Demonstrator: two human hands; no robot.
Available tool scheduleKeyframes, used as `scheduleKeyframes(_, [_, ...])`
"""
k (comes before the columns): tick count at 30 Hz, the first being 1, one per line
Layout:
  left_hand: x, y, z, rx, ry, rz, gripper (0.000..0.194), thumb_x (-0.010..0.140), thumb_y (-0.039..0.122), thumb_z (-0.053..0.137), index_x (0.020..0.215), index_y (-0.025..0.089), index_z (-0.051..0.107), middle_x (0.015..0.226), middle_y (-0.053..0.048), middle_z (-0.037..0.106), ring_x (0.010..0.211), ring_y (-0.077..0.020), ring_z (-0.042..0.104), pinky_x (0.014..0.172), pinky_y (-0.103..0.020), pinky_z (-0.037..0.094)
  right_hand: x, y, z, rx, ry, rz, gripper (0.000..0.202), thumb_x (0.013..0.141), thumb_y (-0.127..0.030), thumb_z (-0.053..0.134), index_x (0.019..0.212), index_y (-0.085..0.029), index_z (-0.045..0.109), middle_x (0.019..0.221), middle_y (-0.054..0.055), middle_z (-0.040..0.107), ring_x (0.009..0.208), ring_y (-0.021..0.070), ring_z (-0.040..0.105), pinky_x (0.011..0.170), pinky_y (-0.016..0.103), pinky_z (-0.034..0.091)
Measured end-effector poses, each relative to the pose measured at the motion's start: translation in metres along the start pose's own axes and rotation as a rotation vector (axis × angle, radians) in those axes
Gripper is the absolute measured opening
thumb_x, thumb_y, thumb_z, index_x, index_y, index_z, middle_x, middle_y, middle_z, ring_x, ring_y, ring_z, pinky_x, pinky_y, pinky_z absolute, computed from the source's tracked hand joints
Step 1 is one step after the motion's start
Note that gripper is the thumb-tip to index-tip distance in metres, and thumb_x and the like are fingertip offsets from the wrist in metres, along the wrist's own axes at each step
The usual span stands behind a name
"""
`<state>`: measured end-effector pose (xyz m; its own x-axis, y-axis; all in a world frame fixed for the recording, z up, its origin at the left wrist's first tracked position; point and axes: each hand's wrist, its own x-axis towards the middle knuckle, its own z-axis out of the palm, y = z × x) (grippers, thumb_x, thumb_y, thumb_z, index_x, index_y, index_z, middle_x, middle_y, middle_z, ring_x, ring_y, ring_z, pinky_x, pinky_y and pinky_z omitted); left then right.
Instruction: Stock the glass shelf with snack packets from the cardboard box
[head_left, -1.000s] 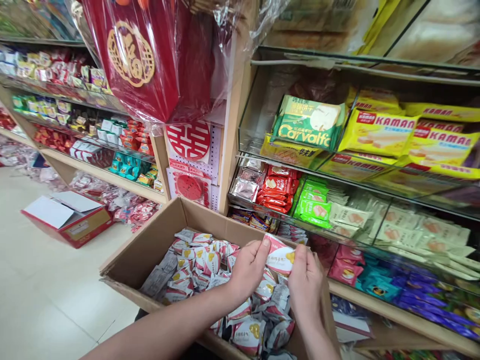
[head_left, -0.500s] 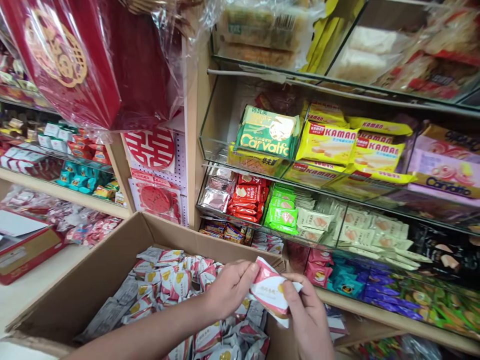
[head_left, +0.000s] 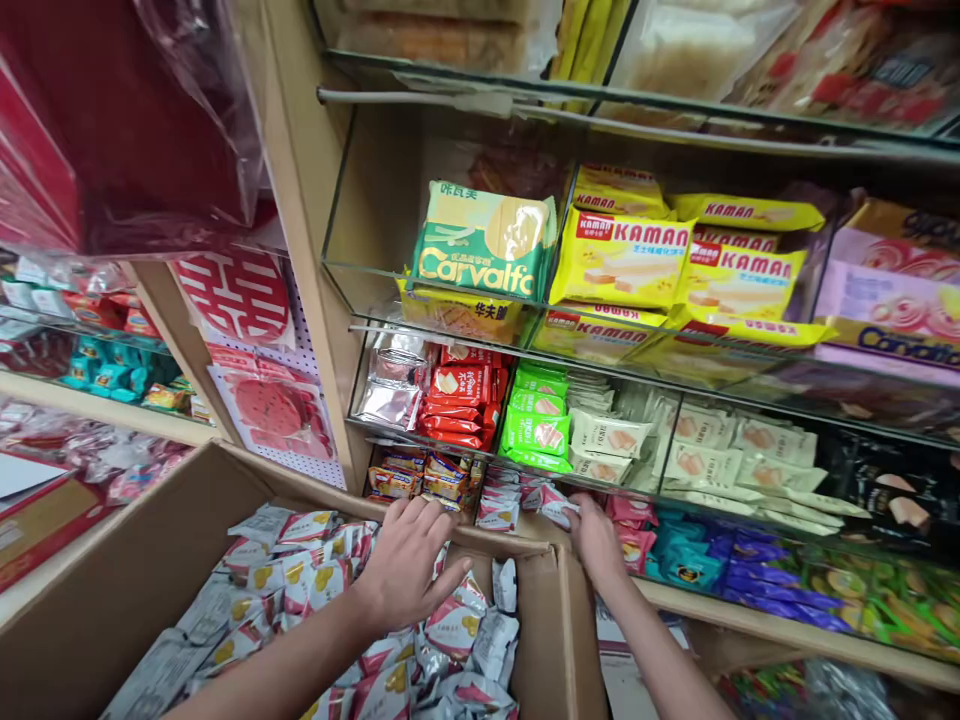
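My left hand point(head_left: 411, 565) is over the cardboard box point(head_left: 547, 570), palm down with fingers apart, near its far wall. It holds nothing that I can see. Beyond the box's right corner, my right hand point(head_left: 598, 542) reaches into a low shelf compartment and pinches the edge of a white and pink packet point(head_left: 556, 505). Similar packets point(head_left: 498, 500) lie stacked to the left in that compartment. Many more white, pink and gold packets point(head_left: 454, 625) fill the box.
Glass-fronted shelves hold yellow packs point(head_left: 622, 255), a green pack point(head_left: 484, 240), green packets point(head_left: 536, 420) and purple packets point(head_left: 787, 580). A large red bag point(head_left: 142, 120) hangs at the upper left. A red box point(head_left: 45, 510) stands at the left.
The packet that was between both hands is now at the shelf in my right hand. My left hand has let go and moved left, and the view has shifted.
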<state>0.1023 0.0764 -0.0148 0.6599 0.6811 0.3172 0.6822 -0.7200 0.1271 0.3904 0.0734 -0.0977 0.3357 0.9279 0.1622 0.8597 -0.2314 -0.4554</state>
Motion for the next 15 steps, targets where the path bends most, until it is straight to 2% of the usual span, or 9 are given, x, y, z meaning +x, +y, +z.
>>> scheduleKeyframes(5, [0.009, -0.007, 0.001, 0.006, -0.022, -0.01, 0.036, 0.08, 0.046, 0.043, 0.099, 0.017, 0.054, 0.087, -0.007, 0.052, 0.082, -0.0241, 0.043, 0.076, -0.041, 0.03, 0.039, 0.005, 0.03, 0.026, -0.146, -0.004, 0.02, 0.079, -0.015, 0.043, 0.094, -0.014, 0.056, 0.091, 0.01, 0.064, 0.086, 0.0203, 0.06, 0.077, 0.027, 0.042])
scheduleKeyframes(8, [0.015, -0.012, 0.004, -0.001, -0.029, -0.028, 0.037, 0.078, 0.047, 0.045, 0.1, 0.018, 0.053, 0.087, -0.006, 0.052, 0.082, -0.0242, 0.043, 0.076, -0.041, 0.029, 0.045, 0.014, 0.048, 0.039, -0.163, -0.001, 0.023, 0.075, -0.015, 0.048, 0.095, -0.01, 0.056, 0.101, 0.016, 0.06, 0.101, 0.0239, 0.054, 0.087, 0.03, 0.038])
scheduleKeyframes(10, [0.018, -0.013, 0.005, -0.012, -0.027, -0.039, 0.037, 0.077, 0.047, 0.046, 0.099, 0.018, 0.053, 0.086, -0.006, 0.052, 0.082, -0.0241, 0.043, 0.076, -0.041, 0.029, 0.045, 0.017, 0.058, 0.054, -0.159, 0.005, 0.036, 0.07, -0.018, 0.055, 0.103, -0.006, 0.051, 0.111, 0.021, 0.054, 0.11, 0.0266, 0.047, 0.093, 0.032, 0.035])
scheduleKeyframes(12, [0.02, -0.013, 0.006, -0.025, -0.022, -0.043, 0.037, 0.077, 0.047, 0.046, 0.099, 0.018, 0.053, 0.086, -0.006, 0.052, 0.081, -0.024, 0.043, 0.076, -0.041, 0.029, 0.045, 0.019, 0.067, 0.08, -0.178, 0.002, 0.049, 0.065, -0.021, 0.06, 0.109, -0.004, 0.047, 0.116, 0.022, 0.05, 0.111, 0.0268, 0.046, 0.093, 0.03, 0.035])
scheduleKeyframes(15, [0.022, -0.015, 0.008, -0.036, -0.012, -0.042, 0.038, 0.076, 0.047, 0.046, 0.099, 0.018, 0.053, 0.085, -0.006, 0.053, 0.081, -0.0237, 0.043, 0.076, -0.041, 0.029, 0.048, 0.018, 0.076, 0.114, -0.213, 0.01, 0.045, 0.067, -0.024, 0.058, 0.107, -0.007, 0.049, 0.111, 0.02, 0.054, 0.104, 0.0277, 0.051, 0.089, 0.032, 0.039])
